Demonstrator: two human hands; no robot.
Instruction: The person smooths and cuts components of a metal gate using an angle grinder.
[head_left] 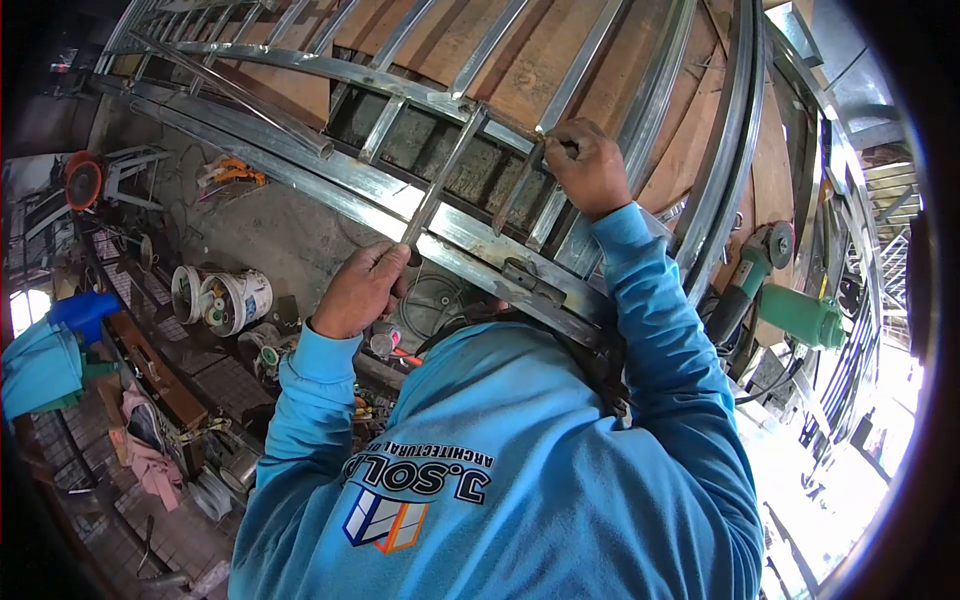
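Note:
My left hand (365, 288) is closed around the lower end of a narrow metal tube (447, 178). The tube slants up across a shiny metal frame (360, 195), its far end at a curved rail. My right hand (592, 170) has its fingers curled together at the upper end of a dark, rusty-looking strip (516, 195), which it seems to pinch. Part of that grip is hidden by the fingers. Short crosspieces, such as the metal bar (382, 130), stand between the frame's rails.
A loose round pipe (240, 95) lies across the frame at upper left. To the right is an angle grinder (745, 285) near a green bottle (803, 315). White buckets (238, 302), an orange tool (228, 172) and an orange-rimmed disc (83, 180) are on the floor at left.

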